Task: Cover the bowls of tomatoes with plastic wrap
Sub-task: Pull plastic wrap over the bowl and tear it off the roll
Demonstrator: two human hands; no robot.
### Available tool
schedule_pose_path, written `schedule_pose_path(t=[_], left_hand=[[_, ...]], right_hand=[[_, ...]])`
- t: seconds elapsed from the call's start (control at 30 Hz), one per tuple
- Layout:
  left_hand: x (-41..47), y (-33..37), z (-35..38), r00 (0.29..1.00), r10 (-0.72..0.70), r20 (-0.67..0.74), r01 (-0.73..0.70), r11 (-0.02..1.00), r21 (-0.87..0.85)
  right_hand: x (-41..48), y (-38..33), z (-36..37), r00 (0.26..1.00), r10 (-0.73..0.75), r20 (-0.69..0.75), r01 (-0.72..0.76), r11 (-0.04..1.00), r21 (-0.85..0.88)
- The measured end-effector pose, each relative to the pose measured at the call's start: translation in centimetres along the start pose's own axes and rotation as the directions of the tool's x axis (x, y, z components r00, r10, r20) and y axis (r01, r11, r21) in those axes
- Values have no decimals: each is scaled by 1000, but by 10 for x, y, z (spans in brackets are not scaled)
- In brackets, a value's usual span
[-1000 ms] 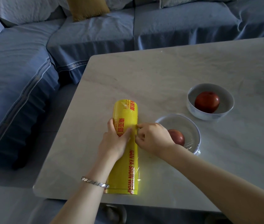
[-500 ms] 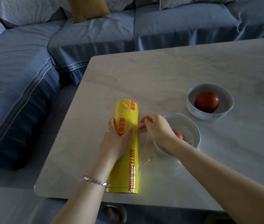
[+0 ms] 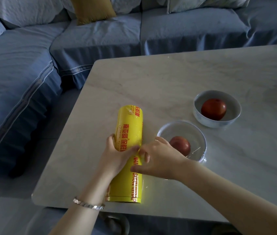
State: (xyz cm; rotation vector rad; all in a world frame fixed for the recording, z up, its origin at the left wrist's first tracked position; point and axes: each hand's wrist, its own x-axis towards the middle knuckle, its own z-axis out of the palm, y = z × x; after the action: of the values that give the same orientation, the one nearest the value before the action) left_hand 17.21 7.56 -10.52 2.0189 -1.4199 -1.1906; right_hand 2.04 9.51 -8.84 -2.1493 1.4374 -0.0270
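1. Plastic wrap roll point(image 3: 129, 141), yellow with red lettering, is lying lengthwise on the marble table point(image 3: 168, 78), near the table's left front edge.
2. Left hand point(image 3: 117, 156) is wrapping around the middle of the roll from the left side, thumb lying across the top; a silver bracelet point(image 3: 88, 204) is sitting on that wrist.
3. Right hand point(image 3: 159, 158) is resting against the roll's right side, fingertips point(image 3: 141, 152) pinching at the roll's surface just beside the left thumb; whether a film edge is caught between them cannot be told.
4. Near bowl point(image 3: 200, 138), already sealed under clear film, is standing just right of the right hand and is holding one tomato point(image 3: 181, 145); loose film is bunching at its lower right rim.
5. Far bowl point(image 3: 217, 122), white and uncovered, is standing behind and to the right of the near bowl, close to it, and is holding a second tomato point(image 3: 213, 109).
6. Both bowls are lying to the right of the roll, apart from it.
7. Blue sofa point(image 3: 49, 48) is running along the far and left sides of the table.
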Motion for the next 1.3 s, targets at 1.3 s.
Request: schedule_pose_path(t=[1.3], left_hand=[[42, 25, 7, 989, -10, -148, -9, 992, -129]], right_hand=[[42, 19, 17, 910, 140, -389, -6, 946, 325]])
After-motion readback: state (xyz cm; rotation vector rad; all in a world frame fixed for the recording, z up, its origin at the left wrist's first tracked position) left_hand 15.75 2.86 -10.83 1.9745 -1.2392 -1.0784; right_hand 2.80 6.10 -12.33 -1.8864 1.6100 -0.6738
